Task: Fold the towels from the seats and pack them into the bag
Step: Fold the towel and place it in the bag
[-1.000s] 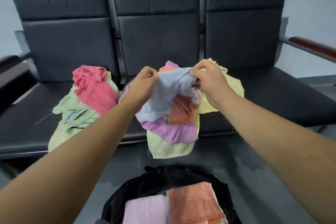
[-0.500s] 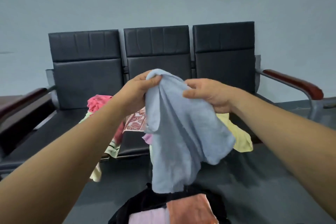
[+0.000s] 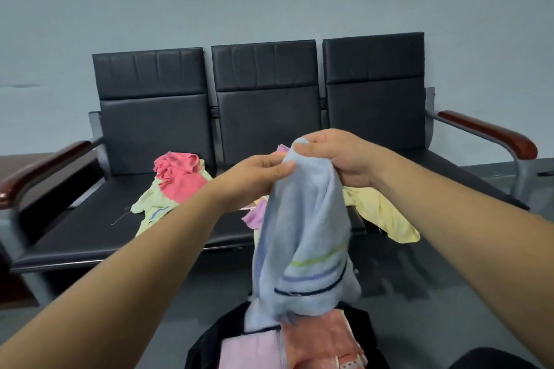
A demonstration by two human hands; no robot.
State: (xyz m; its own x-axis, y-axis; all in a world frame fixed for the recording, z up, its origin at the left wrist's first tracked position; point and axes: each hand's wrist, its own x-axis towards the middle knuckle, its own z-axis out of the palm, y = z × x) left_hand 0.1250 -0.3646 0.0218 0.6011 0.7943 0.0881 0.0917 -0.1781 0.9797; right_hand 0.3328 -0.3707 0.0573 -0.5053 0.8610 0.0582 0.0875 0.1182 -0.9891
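Note:
A light blue towel point(image 3: 302, 249) with green, blue and dark stripes hangs bunched in front of me. My right hand point(image 3: 338, 157) grips its top. My left hand point(image 3: 263, 177) pinches its upper edge just to the left. Its lower end dangles over the black bag point(image 3: 209, 344) on the floor, which holds a folded pink towel point(image 3: 251, 352) and a folded orange towel point(image 3: 320, 338). On the black seats point(image 3: 90, 219) lie a red towel point(image 3: 178, 174) on a pale green one point(image 3: 150, 204), a purple towel point(image 3: 254, 216) and a yellow towel point(image 3: 383, 216).
The three-seat bench stands against a grey wall, with wooden armrests at left point(image 3: 36, 171) and right point(image 3: 491, 132). Grey floor point(image 3: 419, 278) lies between the bench and the bag. A dark shape point(image 3: 485, 359) sits at the bottom right corner.
The blue towel came off the pile on the middle seat and now hangs lower and more bunched. My hands have drawn closer together at its top, and the striped end has come into sight.

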